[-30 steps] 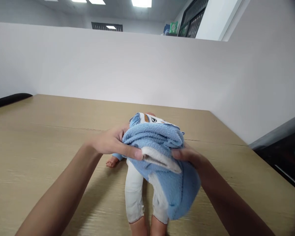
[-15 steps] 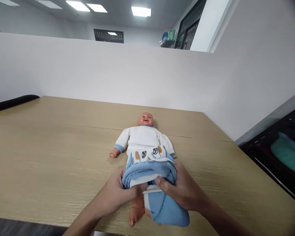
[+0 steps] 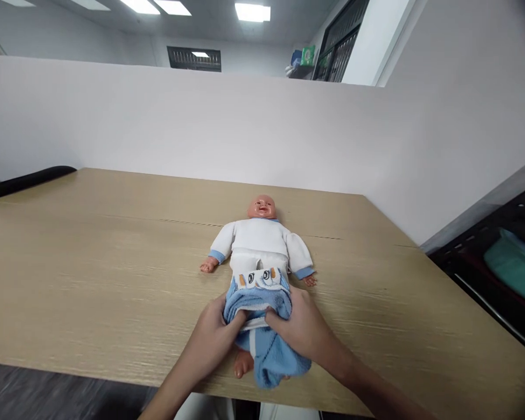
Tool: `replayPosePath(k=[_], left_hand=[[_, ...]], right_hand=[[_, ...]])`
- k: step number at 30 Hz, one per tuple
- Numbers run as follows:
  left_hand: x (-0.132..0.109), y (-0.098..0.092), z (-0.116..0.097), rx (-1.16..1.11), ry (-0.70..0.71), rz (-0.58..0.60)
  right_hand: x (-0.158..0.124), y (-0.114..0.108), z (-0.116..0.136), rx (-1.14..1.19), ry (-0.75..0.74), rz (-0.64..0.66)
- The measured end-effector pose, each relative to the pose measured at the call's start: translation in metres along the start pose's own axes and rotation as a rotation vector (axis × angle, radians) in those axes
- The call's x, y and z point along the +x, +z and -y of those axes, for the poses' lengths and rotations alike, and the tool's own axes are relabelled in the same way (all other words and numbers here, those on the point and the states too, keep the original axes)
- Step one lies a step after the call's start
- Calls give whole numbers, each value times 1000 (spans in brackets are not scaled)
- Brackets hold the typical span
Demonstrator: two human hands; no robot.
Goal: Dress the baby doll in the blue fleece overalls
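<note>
Near edge of table [image 3: 91, 280]: my left hand [image 3: 214, 338] and right hand [image 3: 300, 329] both clench the bunched blue trousers [image 3: 266, 326] over the doll [image 3: 260, 245] legs. Doll's long axis runs straight away from me, head far. Hands equally near. Versus a second ago, the trousers sit lower; torso and face uncovered.

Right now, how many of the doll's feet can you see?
1: a bare foot beside the left hand, at the table's near edge. The other may be hidden under the blue garment.
</note>
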State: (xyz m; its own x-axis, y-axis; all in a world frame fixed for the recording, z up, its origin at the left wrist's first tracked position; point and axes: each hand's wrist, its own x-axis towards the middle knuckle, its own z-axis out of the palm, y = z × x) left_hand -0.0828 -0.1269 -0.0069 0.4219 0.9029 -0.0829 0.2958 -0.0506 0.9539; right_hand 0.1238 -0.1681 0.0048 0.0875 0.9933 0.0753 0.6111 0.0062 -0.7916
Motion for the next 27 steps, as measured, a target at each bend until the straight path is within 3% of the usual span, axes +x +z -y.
replayPosePath(k=[4, 17, 22, 27], left_hand=[[16, -4, 0, -1, 47, 19], [71, -21, -8, 318, 84, 7], [68, -19, -18, 238, 112, 10], [36, -18, -29, 17, 80, 59]], right_hand=[[13, 8, -10, -22, -83, -97], [71, -2, -32, -164, -29, -114], [79, -22, -11, -195, -5, -61], [57, -47, 28, -224, -102, 68]])
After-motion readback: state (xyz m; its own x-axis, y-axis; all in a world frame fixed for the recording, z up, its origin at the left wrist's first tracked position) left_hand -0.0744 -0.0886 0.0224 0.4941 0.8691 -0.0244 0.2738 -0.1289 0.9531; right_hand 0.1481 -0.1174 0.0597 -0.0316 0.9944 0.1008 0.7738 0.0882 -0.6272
